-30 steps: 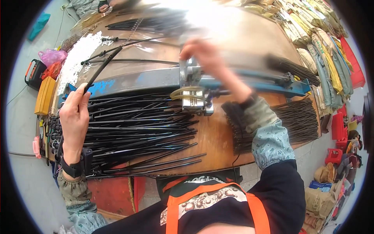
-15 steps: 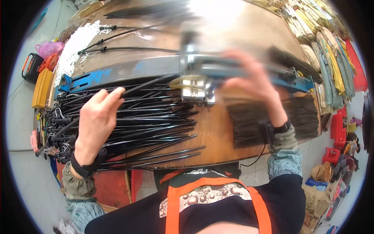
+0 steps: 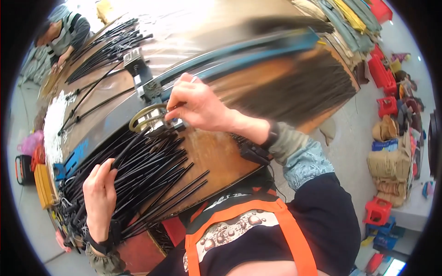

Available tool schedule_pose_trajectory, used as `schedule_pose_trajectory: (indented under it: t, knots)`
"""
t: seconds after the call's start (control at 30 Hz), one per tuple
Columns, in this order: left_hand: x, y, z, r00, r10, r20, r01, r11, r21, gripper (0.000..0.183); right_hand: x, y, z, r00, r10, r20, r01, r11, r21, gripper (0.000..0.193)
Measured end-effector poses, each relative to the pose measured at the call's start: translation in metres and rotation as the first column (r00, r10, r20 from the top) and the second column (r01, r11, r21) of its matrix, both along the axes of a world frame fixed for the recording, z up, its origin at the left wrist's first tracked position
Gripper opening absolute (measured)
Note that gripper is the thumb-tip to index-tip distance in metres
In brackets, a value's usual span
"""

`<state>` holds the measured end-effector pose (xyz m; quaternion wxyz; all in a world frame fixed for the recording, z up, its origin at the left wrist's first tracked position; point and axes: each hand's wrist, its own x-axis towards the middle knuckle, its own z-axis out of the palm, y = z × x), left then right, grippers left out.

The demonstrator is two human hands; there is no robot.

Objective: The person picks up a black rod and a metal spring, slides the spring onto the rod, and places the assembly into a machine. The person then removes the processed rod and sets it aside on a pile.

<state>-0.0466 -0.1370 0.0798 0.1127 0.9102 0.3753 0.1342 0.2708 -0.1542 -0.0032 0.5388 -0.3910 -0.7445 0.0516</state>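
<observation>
My left hand [image 3: 100, 193] is closed around a slim black rod [image 3: 130, 146], whose far end runs up to a metal fixture [image 3: 154, 123]. Under and beside that hand lies a thick bundle of similar black rods [image 3: 152, 172]. My right hand [image 3: 195, 103] is at the right side of the fixture, thumb and fingers curled together; anything between them is too small to make out. A yellowish curved tube [image 3: 138, 117] loops over the fixture's left side. From the fixture a long blue rail [image 3: 239, 64] stretches to the far right, blurred.
A dark bundle of thin rods [image 3: 304, 87] covers the table's right part. Farther back are more black rods [image 3: 110, 43] and white pieces [image 3: 55, 115]. Another person [image 3: 69, 34] is at the far left. Red stools [image 3: 378, 210] and cardboard-coloured bundles [image 3: 391, 165] stand at the right.
The whole view has turned. My right hand has come from above the rail to the fixture's side, and its fingers have curled in. My left hand still grips a black rod.
</observation>
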Motion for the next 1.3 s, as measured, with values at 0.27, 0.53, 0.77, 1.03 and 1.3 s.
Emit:
schedule_pose_trajectory:
  t: [0.27,0.53,0.77,1.03,1.3]
  knots:
    - [-0.002,0.001,-0.009,0.993,-0.062,0.105,0.061,0.998,0.015,0.016,0.007,-0.021,-0.018,0.988,0.111,-0.105,-0.142,0.922,-0.36,0.01]
    - [0.006,0.001,-0.012,0.98,0.14,-0.144,-0.188,0.394,-0.9,0.022,0.0,-0.033,-0.018,0.986,-0.071,0.148,0.036,0.974,0.225,0.012]
    - [0.023,-0.014,-0.021,0.975,-0.069,0.21,0.108,0.978,-0.176,0.018,0.027,-0.025,-0.045,0.979,-0.182,0.094,0.163,0.97,0.179,0.026]
    - [0.028,0.01,-0.001,0.981,-0.188,0.039,0.17,0.947,0.273,0.033,0.06,-0.002,-0.052,0.87,-0.457,0.184,0.38,0.861,0.339,0.028]
    - [-0.016,0.066,0.034,0.977,0.054,0.206,-0.149,0.865,0.479,0.019,0.014,0.071,-0.019,0.985,-0.147,-0.089,0.108,0.932,-0.345,0.013]
